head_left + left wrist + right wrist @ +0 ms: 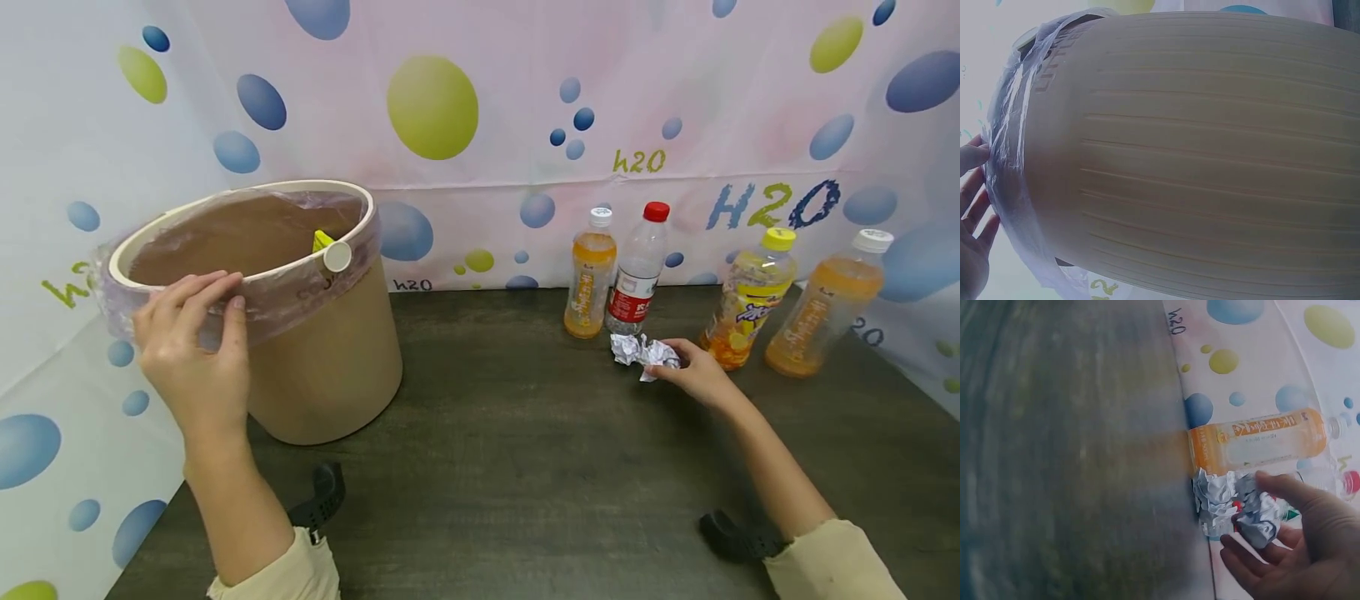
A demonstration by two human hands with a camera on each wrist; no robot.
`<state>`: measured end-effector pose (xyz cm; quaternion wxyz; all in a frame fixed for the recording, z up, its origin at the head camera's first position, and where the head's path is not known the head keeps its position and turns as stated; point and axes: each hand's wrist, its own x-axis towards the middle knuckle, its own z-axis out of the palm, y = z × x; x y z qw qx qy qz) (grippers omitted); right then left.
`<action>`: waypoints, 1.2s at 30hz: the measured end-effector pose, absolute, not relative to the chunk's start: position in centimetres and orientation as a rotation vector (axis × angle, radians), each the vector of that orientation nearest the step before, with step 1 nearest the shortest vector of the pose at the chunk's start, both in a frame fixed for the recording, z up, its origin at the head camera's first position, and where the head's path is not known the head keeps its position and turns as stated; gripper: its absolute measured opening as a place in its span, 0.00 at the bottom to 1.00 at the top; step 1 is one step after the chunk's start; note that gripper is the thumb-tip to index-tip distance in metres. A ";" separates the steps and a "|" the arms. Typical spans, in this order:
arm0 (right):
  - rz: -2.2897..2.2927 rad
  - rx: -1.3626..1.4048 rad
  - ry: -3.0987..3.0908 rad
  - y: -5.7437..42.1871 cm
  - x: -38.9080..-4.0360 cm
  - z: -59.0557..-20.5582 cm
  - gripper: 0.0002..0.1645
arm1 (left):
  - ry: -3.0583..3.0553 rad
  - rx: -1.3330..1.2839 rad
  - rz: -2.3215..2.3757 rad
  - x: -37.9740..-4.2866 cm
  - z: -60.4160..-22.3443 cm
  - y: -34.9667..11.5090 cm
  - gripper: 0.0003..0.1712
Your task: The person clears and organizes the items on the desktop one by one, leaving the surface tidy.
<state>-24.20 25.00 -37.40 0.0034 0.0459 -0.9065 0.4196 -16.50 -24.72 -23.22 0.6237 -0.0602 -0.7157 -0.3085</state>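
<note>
My right hand [697, 372] pinches crumpled white paper [660, 356] between thumb and fingers, low over the dark table. The paper shows as two lumps side by side, and the fingers are on the nearer one [1259, 520]. Just behind it stand an orange drink bottle [591, 279] and a red-capped clear bottle [636, 275]. At the left, my left hand [197, 350] touches the near rim of a beige trash bin [326, 367] with fairly straight fingers. A clear plastic liner [281, 300] is folded over that rim. Something yellow [322, 241] shows inside the bin.
Right of the right hand stand a yellow-capped bottle [752, 296] and a white-capped orange bottle [828, 304]. The dark table [480, 467] stretches between bin and bottles. A printed backdrop [510, 92] with colored dots hangs behind.
</note>
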 end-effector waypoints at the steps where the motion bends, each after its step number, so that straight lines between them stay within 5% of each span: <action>1: 1.331 0.152 -2.840 24.9 -24.1 -37.2 0.38 | -1.642 -0.138 -0.709 -16.5 -23.3 -24.7 0.07; 36: 1.341 0.414 -2.829 17.5 -25.0 -31.9 0.36 | -1.635 -0.147 -0.721 -16.5 -23.3 -24.7 0.07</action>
